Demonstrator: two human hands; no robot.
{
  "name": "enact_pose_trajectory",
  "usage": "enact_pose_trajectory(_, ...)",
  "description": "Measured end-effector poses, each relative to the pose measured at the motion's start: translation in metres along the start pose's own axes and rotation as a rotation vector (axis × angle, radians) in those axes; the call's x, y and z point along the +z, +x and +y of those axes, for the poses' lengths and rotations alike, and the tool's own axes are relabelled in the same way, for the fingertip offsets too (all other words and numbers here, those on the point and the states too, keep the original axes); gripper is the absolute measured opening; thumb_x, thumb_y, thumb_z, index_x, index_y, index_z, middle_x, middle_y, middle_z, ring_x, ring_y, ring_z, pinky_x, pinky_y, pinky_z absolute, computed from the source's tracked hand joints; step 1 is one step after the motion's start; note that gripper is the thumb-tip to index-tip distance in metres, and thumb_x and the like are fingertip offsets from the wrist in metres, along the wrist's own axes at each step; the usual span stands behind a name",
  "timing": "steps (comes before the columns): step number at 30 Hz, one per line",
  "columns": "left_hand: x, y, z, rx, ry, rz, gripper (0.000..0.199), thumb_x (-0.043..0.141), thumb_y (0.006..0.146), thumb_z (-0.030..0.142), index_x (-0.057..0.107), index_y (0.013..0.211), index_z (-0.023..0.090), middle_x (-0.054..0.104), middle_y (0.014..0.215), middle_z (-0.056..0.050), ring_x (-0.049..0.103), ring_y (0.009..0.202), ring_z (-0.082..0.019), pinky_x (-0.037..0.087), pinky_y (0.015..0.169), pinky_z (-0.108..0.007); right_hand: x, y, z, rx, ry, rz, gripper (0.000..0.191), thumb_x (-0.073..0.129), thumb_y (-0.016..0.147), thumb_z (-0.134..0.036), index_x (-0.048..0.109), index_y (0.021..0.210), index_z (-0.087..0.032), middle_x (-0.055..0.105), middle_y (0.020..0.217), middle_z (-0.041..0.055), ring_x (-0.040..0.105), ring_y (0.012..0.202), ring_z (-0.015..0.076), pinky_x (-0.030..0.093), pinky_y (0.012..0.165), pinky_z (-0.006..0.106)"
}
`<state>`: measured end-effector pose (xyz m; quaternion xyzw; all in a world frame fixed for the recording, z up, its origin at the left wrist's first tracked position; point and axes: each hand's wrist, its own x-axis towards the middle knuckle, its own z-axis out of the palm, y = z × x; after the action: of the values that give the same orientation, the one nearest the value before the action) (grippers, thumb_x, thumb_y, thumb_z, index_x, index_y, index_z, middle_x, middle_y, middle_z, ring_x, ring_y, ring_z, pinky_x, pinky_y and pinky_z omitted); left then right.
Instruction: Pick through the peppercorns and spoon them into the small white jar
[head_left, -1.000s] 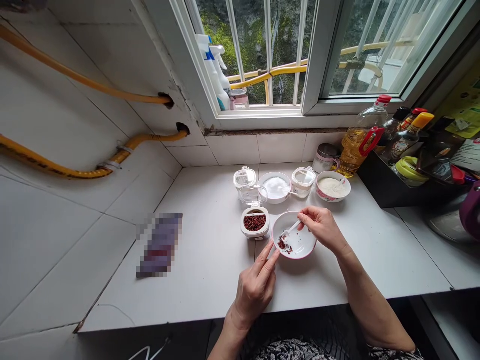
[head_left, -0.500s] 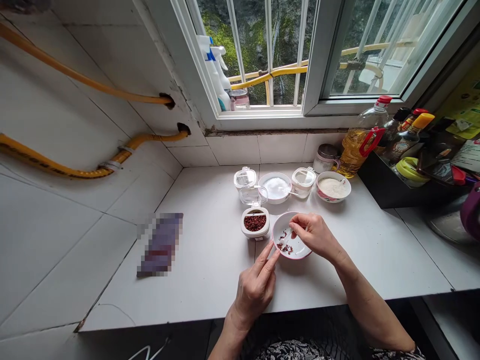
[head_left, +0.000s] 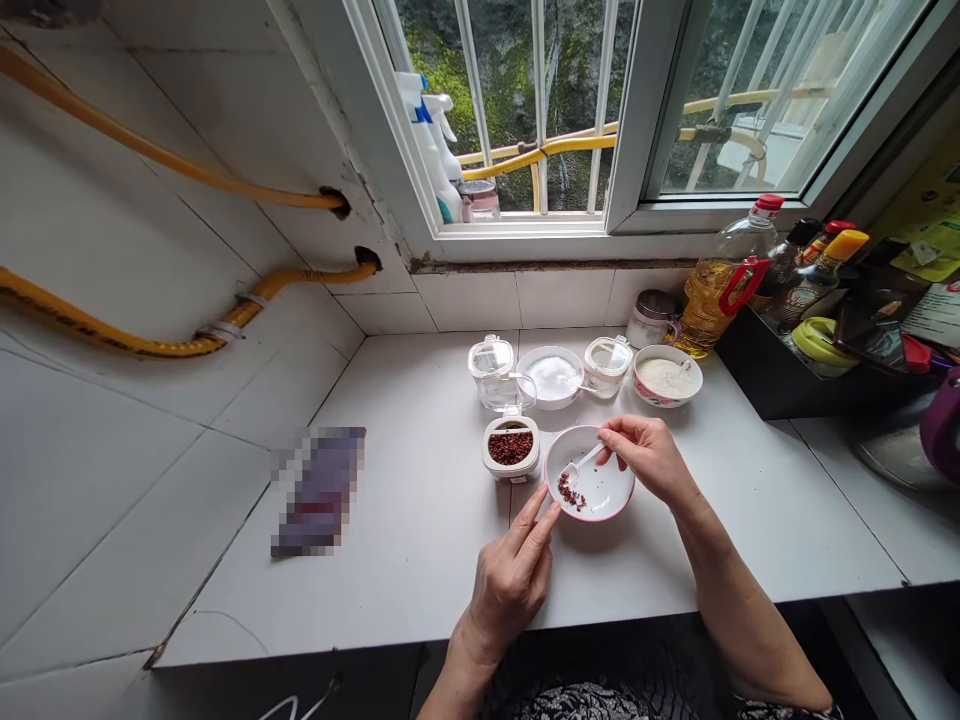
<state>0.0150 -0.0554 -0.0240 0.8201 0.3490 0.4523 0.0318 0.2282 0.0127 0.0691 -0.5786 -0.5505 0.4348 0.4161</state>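
Note:
A white bowl with a pink rim stands on the counter, with a few dark red peppercorns at its lower left. My right hand is closed on the handle of a small white spoon, whose head rests inside the bowl. At the bowl's left rim, my left hand touches the edge with two extended fingers, the others curled. Just left of the bowl, an open-lidded container is full of dark red peppercorns.
Behind stand a bowl of white grains, two lidded jars, a flowered bowl and an oil bottle. A black bottle box is at right; a blurred purple packet lies left.
My right hand has moved right and slightly up, bringing the spoon more into view. The peppercorns in the bowl are gathered closer together. My left hand stays at the rim.

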Motion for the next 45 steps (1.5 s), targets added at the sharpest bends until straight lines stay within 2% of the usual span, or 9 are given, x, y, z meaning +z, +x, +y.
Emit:
enact_pose_trajectory(12, 0.001, 0.001, 0.001, -0.007, 0.005, -0.001, 0.057, 0.045, 0.089, -0.006, 0.048, 0.144, 0.011, 0.056, 0.141, -0.022, 0.057, 0.132, -0.026, 0.059, 0.094, -0.027, 0.0, 0.01, 0.002, -0.033, 0.122, 0.07, 0.036, 0.071, 0.074, -0.053, 0.066, 0.073, -0.017, 0.071, 0.059, 0.0064, 0.051, 0.048, 0.0129, 0.045, 0.05, 0.028)
enact_pose_trajectory(15, 0.001, 0.001, 0.001, -0.007, 0.007, -0.002, 0.059, 0.044, 0.09, -0.005, 0.047, 0.146, 0.013, 0.056, 0.142, -0.021, 0.058, 0.131, -0.025, 0.06, 0.091, -0.026, 0.011, 0.007, -0.006, -0.162, 0.122, 0.173, 0.032, 0.065, 0.082, -0.05, 0.066, 0.08, -0.018, 0.073, 0.066, 0.0068, 0.056, 0.053, 0.0149, 0.048, 0.055, 0.03)
enact_pose_trajectory(18, 0.001, 0.001, 0.001, -0.01, 0.002, -0.004, 0.06, 0.044, 0.09, -0.005, 0.045, 0.148, 0.014, 0.055, 0.143, -0.021, 0.058, 0.131, -0.025, 0.06, 0.091, -0.026, 0.028, 0.002, -0.014, -0.362, -0.015, 0.227, 0.021, 0.057, 0.092, -0.04, 0.066, 0.09, -0.021, 0.076, 0.076, 0.0073, 0.063, 0.064, 0.0187, 0.051, 0.066, 0.034)
enact_pose_trajectory(22, 0.002, 0.0, 0.0, -0.014, 0.005, -0.008, 0.062, 0.043, 0.09, -0.004, 0.043, 0.149, 0.015, 0.054, 0.144, -0.02, 0.058, 0.131, -0.025, 0.06, 0.092, -0.026, 0.041, -0.002, -0.014, -0.682, -0.365, 0.146, 0.019, 0.05, 0.095, -0.029, 0.068, 0.093, -0.023, 0.076, 0.079, 0.007, 0.064, 0.069, 0.0208, 0.048, 0.083, 0.04)
enact_pose_trajectory(25, 0.002, 0.0, 0.0, -0.009, 0.013, -0.008, 0.062, 0.044, 0.089, -0.005, 0.044, 0.148, 0.014, 0.055, 0.143, -0.022, 0.059, 0.13, -0.025, 0.06, 0.09, -0.026, 0.037, -0.003, -0.011, -0.784, -0.47, 0.135, 0.021, 0.048, 0.096, -0.026, 0.068, 0.091, -0.022, 0.076, 0.077, 0.0059, 0.063, 0.064, 0.0195, 0.046, 0.084, 0.04)
enact_pose_trajectory(29, 0.002, -0.001, 0.001, -0.016, 0.01, -0.014, 0.059, 0.044, 0.09, -0.005, 0.046, 0.146, 0.013, 0.056, 0.142, -0.022, 0.06, 0.128, -0.024, 0.06, 0.089, -0.026, 0.015, -0.002, -0.007, -0.638, -0.452, 0.268, 0.019, 0.05, 0.096, -0.028, 0.067, 0.087, -0.023, 0.075, 0.074, 0.005, 0.064, 0.071, 0.0219, 0.046, 0.08, 0.038)
enact_pose_trajectory(33, 0.002, -0.001, 0.001, -0.024, 0.012, -0.019, 0.059, 0.043, 0.092, -0.003, 0.045, 0.148, 0.015, 0.055, 0.143, -0.021, 0.059, 0.129, -0.024, 0.061, 0.088, -0.025, -0.002, 0.002, 0.005, -0.436, -0.598, 0.163, 0.018, 0.053, 0.092, -0.024, 0.066, 0.08, -0.023, 0.073, 0.067, 0.0032, 0.058, 0.066, 0.0216, 0.044, 0.075, 0.035)
enact_pose_trajectory(38, 0.001, -0.001, 0.001, -0.019, 0.02, -0.015, 0.06, 0.042, 0.093, -0.002, 0.042, 0.15, 0.016, 0.055, 0.144, -0.02, 0.058, 0.13, -0.025, 0.06, 0.092, -0.028, 0.011, 0.001, 0.013, -0.413, -0.667, 0.007, 0.019, 0.053, 0.092, -0.02, 0.066, 0.078, -0.022, 0.073, 0.069, 0.0032, 0.057, 0.062, 0.0189, 0.043, 0.077, 0.035)
enact_pose_trajectory(45, 0.001, 0.0, 0.001, -0.008, 0.01, -0.008, 0.062, 0.044, 0.092, -0.004, 0.041, 0.15, 0.016, 0.053, 0.145, -0.019, 0.057, 0.131, -0.026, 0.06, 0.092, -0.027, 0.022, -0.006, 0.006, -0.274, -0.441, -0.032, 0.02, 0.053, 0.089, -0.019, 0.063, 0.072, -0.022, 0.072, 0.064, 0.0019, 0.061, 0.061, 0.017, 0.046, 0.068, 0.03)
